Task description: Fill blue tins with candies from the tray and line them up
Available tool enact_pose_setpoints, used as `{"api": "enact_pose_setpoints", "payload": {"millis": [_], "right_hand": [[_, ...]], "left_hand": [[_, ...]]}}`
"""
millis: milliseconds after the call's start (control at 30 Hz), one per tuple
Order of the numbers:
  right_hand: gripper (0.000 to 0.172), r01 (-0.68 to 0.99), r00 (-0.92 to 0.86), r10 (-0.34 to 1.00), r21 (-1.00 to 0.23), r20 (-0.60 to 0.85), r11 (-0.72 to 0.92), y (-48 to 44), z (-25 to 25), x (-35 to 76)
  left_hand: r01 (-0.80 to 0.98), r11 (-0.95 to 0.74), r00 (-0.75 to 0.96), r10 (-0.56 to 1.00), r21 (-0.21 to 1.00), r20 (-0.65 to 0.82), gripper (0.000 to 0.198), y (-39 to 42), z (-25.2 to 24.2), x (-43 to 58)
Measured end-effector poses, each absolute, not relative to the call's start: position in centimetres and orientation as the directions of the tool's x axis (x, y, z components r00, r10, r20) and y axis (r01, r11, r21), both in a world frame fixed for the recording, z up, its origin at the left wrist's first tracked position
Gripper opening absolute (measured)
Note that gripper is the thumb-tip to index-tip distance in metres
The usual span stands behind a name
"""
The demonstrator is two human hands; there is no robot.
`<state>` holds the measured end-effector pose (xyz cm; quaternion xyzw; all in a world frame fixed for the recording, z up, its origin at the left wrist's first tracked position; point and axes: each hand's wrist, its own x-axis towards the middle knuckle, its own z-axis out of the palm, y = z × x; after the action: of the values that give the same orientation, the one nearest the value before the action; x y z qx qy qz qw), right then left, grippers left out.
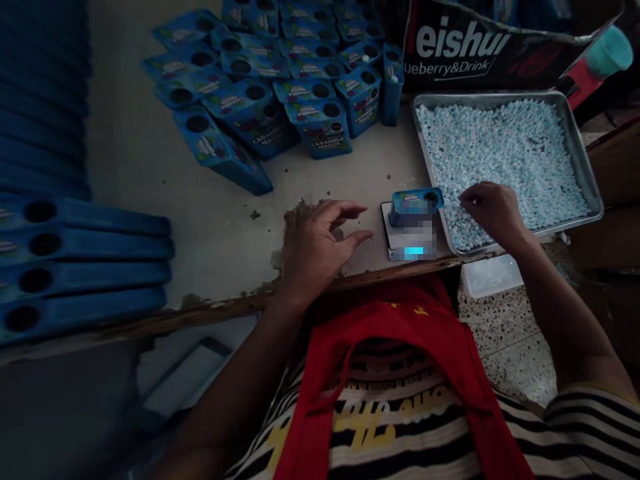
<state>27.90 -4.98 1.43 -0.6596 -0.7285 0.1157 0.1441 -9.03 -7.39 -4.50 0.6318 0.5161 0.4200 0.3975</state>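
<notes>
Nearest my lens, looking down from my remote seat, I have a red cloth apron over a black-and-cream striped shirt, right up against the chipped wooden front edge of the worn off-white desk. At that edge's left end I see long blue boxes with dark round openings, lying side by side. My left hand is over the middle of the front edge, empty, thumb and fingers spread apart and facing right. Just beyond its fingertips, near the front edge, is a small flat white scale with a glowing cyan display. The slim blue printed container stands on the scale, its lower part blurred for me, with neither hand touching it. My right hand is over the left side of the shallow silver metal tray at the desk's right end, fingers bent toward the thumb; I cannot tell whether they are closed on anything. The tray holds a broad layer of small pale blue and white pellets. Toward the far edge, left of the tray, I count many upright blue printed containers in close rows, the nearest front-left one leaning. Behind the tray sits a black carton with white lettering, and to its right a turquoise cup.
</notes>
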Motion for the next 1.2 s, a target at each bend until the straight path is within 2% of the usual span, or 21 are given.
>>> {"api": "enact_pose_setpoints", "payload": {"millis": [133, 233, 367, 500, 600, 700, 800, 867, 933, 1000, 1067, 1133, 1200], "right_hand": [[0.008, 0.827, 0.042, 0.994, -0.561, 0.097, 0.020, -5.0, 3.0, 27.9], [0.007, 0.721, 0.085, 0.983, -0.691, 0.163, 0.052, -5.4, 4.7, 26.1], [0.005, 0.683, -0.065, 0.970, -0.698, 0.235, 0.215, -5.4, 6.5, 22.4], [0.006, 0.694, -0.263, 0.947, -0.646, 0.184, 0.318, -4.8, 6.7, 20.7], [0.004, 0.646, -0.199, 0.957, -0.706, 0.210, 0.289, -3.9, 7.0, 20.9], [0.013, 0.512, -0.024, 0.975, -0.836, 0.219, 0.200, -2.2, 7.6, 21.5], [0.018, 0.453, 0.033, 0.978, -0.875, 0.207, 0.170, 0.8, 7.2, 21.0], [0.018, 0.504, -0.053, 0.972, -0.834, 0.230, 0.225, 3.3, 6.2, 19.4], [0.023, 0.596, -0.203, 0.949, -0.739, 0.240, 0.314, 5.7, 4.7, 16.9], [0.033, 0.709, -0.343, 0.913, -0.578, 0.220, 0.405, 7.9, 3.4, 13.8], [0.036, 0.797, -0.438, 0.883, -0.382, 0.166, 0.467, 9.4, 2.5, 10.9], [0.031, 0.851, -0.469, 0.879, -0.223, 0.088, 0.476, 10.2, 2.0, 8.9], [0.028, 0.876, -0.458, 0.888, -0.146, 0.050, 0.460, 10.6, 1.5, 8.1]], "left_hand": [[0.360, -0.149, 0.099, 0.988, 0.921, 0.121, 0.035, -7.3, -4.5, -9.0], [0.356, -0.167, 0.132, 0.983, 0.919, 0.128, 0.036, -7.2, -4.3, -8.7], [0.399, -0.227, 0.188, 0.969, 0.888, 0.162, 0.040, -7.0, -3.0, -7.9], [0.483, -0.396, 0.272, 0.916, 0.781, 0.296, 0.052, -6.3, -1.1, -5.4], [0.548, -0.525, 0.439, 0.843, 0.652, 0.310, 0.058, -5.3, 0.2, -2.1], [0.578, -0.599, 0.596, 0.774, 0.554, 0.216, 0.044, -4.3, 1.5, -0.2], [0.628, -0.583, 0.557, 0.800, 0.516, 0.225, 0.039, -3.6, 3.5, -2.8], [0.701, -0.496, 0.408, 0.868, 0.512, 0.282, 0.041, -2.9, 5.2, -7.5], [0.792, -0.342, 0.205, 0.929, 0.505, 0.309, 0.048, -1.8, 6.9, -13.7], [0.861, -0.155, 0.023, 0.964, 0.484, 0.266, 0.054, -0.3, 8.3, -20.2], [0.876, 0.012, -0.120, 0.974, 0.483, 0.193, 0.054, 1.3, 8.8, -25.8], [0.852, 0.092, -0.179, 0.976, 0.515, 0.123, 0.053, 2.4, 8.3, -29.8], [0.829, 0.093, -0.143, 0.989, 0.551, 0.048, 0.054, 2.8, 7.2, -32.3]]}}
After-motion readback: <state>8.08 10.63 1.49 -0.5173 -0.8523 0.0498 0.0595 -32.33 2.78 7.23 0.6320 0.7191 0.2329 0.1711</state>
